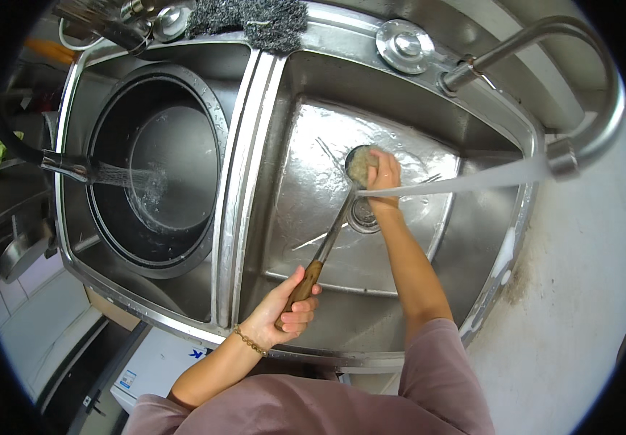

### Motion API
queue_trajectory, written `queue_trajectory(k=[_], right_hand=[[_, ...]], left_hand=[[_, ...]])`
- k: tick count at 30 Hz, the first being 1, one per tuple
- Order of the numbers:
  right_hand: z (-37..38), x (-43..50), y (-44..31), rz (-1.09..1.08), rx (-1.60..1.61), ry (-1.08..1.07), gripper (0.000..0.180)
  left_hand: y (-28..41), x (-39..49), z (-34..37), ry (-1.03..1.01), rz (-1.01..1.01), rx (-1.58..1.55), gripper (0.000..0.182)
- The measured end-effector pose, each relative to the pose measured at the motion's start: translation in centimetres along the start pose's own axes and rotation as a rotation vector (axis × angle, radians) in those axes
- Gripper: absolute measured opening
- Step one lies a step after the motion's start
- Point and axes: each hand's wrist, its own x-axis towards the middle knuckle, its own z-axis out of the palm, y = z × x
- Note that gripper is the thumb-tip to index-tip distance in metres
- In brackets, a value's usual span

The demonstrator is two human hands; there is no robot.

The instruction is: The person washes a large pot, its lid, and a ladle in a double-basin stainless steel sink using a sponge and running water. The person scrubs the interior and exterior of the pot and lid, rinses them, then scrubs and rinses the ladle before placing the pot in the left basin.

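My left hand [291, 312] grips the wooden handle [305, 288] of a long metal ladle [337, 231], which slants up over the right sink basin [302, 217]. A tan scrubbing sponge [364, 166] is held in my right hand [384, 176], pressed to the ladle's round bowl [350, 157], most of which it covers. Water [449, 186] pours from the curved faucet [563, 157] and meets the ladle near my right wrist. Below that hand lies the drain [364, 212], partly hidden by my forearm.
A large dark basin [212, 109] stands in the left sink, with a running spray faucet [68, 166] above it. Dark steel-wool-like scrubbers [275, 24] and a metal drain strainer [405, 45] rest on the back rim. A raised divider [245, 190] separates the sinks.
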Motion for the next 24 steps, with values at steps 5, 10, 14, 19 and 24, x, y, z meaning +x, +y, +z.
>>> queue_trajectory(k=[5,10,14,19,24], right_hand=[[0.6,0.1,-0.4,-0.047,-0.049,-0.247,0.027],[-2.1,-0.2,0.9,-0.010,0.140,-0.513,0.024],[-0.8,-0.4,2.6,-0.013,-0.068,-0.310,0.021],[-2.5,-4.5,-4.7,0.196,0.486,-0.582,0.020],[-1.2,-3.6,-4.5,0.106,0.214,-0.349,0.018]], left_hand=[[0.0,0.1,-0.1,0.087,-0.006,0.073,0.044],[-1.0,0.1,-0.5,0.179,-0.005,0.163,0.046],[-1.0,0.6,0.8,0.202,0.011,0.174,0.045],[-0.7,0.1,-0.5,0.094,0.017,0.086,0.045],[-0.7,-0.2,-0.1,0.071,0.014,0.017,0.044]])
